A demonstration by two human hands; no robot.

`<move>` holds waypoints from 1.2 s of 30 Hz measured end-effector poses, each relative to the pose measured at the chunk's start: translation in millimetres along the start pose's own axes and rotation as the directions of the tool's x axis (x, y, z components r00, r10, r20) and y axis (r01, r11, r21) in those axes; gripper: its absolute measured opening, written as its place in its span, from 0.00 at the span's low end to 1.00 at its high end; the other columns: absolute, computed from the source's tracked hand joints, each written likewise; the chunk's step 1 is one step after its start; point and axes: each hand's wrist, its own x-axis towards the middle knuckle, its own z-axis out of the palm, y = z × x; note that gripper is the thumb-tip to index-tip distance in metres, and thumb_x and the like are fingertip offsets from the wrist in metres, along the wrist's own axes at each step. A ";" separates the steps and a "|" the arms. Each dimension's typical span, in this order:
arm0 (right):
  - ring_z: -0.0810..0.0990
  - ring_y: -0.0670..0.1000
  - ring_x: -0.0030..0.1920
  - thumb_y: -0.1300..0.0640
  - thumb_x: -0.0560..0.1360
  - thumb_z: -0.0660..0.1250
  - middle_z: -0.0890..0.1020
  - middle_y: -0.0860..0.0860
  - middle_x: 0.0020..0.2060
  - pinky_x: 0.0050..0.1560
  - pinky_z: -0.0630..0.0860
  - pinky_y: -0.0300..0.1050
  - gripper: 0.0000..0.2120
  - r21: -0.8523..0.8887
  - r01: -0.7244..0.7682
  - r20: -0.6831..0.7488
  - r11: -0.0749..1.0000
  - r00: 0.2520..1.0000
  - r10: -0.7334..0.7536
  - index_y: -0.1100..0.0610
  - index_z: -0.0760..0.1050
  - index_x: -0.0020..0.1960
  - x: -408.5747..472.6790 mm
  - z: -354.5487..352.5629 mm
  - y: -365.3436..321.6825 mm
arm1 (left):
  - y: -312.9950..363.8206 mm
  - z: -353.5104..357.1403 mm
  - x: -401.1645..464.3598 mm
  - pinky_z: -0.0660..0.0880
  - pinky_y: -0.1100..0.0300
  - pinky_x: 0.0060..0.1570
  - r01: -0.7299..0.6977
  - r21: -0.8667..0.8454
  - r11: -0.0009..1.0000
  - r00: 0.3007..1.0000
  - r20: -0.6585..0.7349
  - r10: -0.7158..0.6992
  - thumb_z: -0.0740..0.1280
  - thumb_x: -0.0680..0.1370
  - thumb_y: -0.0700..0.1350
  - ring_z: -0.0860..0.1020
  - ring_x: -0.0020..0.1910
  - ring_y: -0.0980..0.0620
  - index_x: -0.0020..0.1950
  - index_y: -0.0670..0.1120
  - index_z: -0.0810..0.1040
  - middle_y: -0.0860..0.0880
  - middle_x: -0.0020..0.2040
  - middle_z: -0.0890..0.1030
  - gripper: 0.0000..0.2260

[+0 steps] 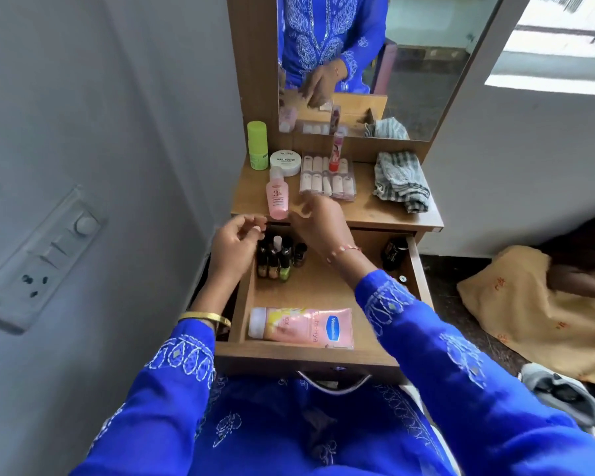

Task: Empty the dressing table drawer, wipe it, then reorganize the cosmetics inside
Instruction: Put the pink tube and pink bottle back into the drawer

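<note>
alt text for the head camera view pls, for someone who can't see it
Two empty hands, left hand and right hand, hover over an open drawer holding nail polish bottles, a dark jar and a pink tube. On the tabletop above sit a pink bottle, other cosmetics and a cloth.

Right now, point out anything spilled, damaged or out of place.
Nothing spilled or damaged. The pink bottle stands at the very front edge of the tabletop, above the open drawer, where it could tip in.

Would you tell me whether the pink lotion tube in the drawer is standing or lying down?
Lying down: the pink lotion tube rests flat along the drawer's front wall.
</note>
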 end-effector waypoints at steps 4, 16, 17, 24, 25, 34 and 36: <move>0.75 0.61 0.59 0.55 0.74 0.65 0.74 0.61 0.60 0.57 0.72 0.50 0.22 0.053 -0.137 0.033 0.989 0.990 0.135 0.62 0.65 0.64 30.4 18.3 -13.2 | 19.1 0.0 18.7 0.75 0.65 0.41 0.170 -0.249 0.954 0.981 -0.048 -0.187 0.58 0.78 0.35 0.77 0.36 0.55 0.42 0.49 0.76 0.49 0.38 0.78 0.12; 0.78 0.56 0.50 0.55 0.70 0.70 0.79 0.57 0.50 0.46 0.71 0.44 0.21 0.265 -0.213 -0.014 0.940 0.974 0.225 0.63 0.69 0.58 23.5 22.6 -11.5 | 36.4 12.1 26.5 0.73 0.64 0.41 0.316 -0.330 0.889 0.944 0.011 -0.331 0.58 0.79 0.36 0.76 0.36 0.55 0.42 0.47 0.73 0.49 0.37 0.77 0.10; 0.77 0.54 0.46 0.53 0.70 0.71 0.78 0.54 0.45 0.42 0.71 0.43 0.21 0.332 -0.217 -0.027 0.918 0.971 0.239 0.62 0.70 0.57 17.3 20.0 -11.5 | 36.9 13.3 23.8 0.73 0.64 0.41 0.319 -0.336 0.886 0.943 0.023 -0.331 0.58 0.78 0.36 0.77 0.34 0.56 0.42 0.47 0.73 0.49 0.37 0.77 0.10; 0.76 0.48 0.37 0.60 0.68 0.72 0.77 0.49 0.36 0.39 0.78 0.47 0.12 0.609 -0.189 0.004 0.770 0.972 0.235 0.56 0.73 0.49 -49.6 13.3 5.1 | 31.4 15.7 -3.9 0.77 0.54 0.44 0.352 -0.453 0.819 0.929 0.062 -0.365 0.64 0.77 0.42 0.79 0.41 0.49 0.45 0.47 0.73 0.46 0.43 0.79 0.02; 0.74 0.47 0.36 0.61 0.68 0.72 0.76 0.48 0.36 0.38 0.76 0.43 0.12 0.601 -0.181 0.029 0.778 0.978 0.205 0.56 0.73 0.49 -56.1 12.9 9.3 | 29.0 16.9 -8.4 0.77 0.52 0.45 0.350 -0.440 0.827 0.932 0.072 -0.356 0.64 0.77 0.43 0.79 0.42 0.49 0.45 0.46 0.73 0.46 0.43 0.79 0.02; 0.76 0.49 0.39 0.57 0.71 0.71 0.80 0.53 0.40 0.43 0.78 0.48 0.10 0.457 -0.130 0.085 0.880 0.991 0.103 0.58 0.76 0.50 -59.9 13.8 30.6 | 18.6 30.2 -41.1 0.74 0.46 0.57 0.370 -0.294 0.881 0.925 0.208 -0.318 0.66 0.76 0.40 0.79 0.50 0.45 0.48 0.50 0.77 0.45 0.48 0.80 0.06; 0.76 0.49 0.40 0.58 0.71 0.71 0.80 0.54 0.40 0.43 0.78 0.48 0.11 0.423 -0.132 0.118 0.897 0.989 0.089 0.58 0.76 0.52 -57.7 10.7 33.5 | 16.3 32.7 -45.8 0.76 0.47 0.57 0.364 -0.286 0.886 0.925 0.225 -0.307 0.67 0.75 0.40 0.79 0.53 0.44 0.48 0.52 0.78 0.44 0.51 0.80 0.07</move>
